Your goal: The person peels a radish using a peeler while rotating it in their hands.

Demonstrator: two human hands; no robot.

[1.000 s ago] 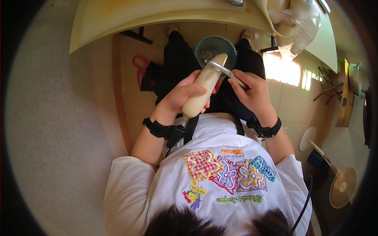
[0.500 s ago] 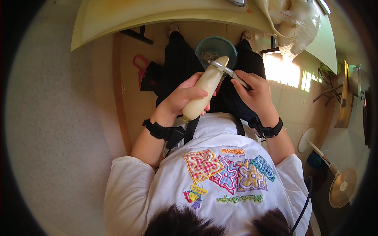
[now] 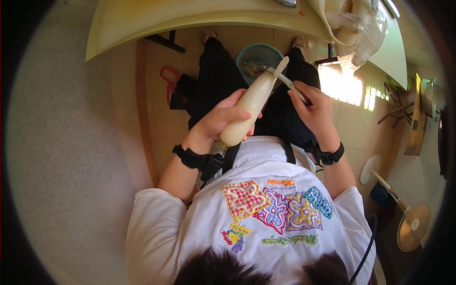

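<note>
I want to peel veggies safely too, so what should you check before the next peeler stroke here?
1. Left hand grips the long pale peeled root vegetable firmly around its lower half: ok.
2. Left-hand fingers sit well below the blade end: ok.
3. Right hand holds the silver metal peeler by its handle: ok.
4. Peeler head is at the vegetable's far tip, pointing away from the body: ok.
5. Round green bowl sits on the floor under the tip, with a peel strip hanging above it: ok.
6. Blade sharpness and leftover skin on the hidden side: cannot tell.
</note>
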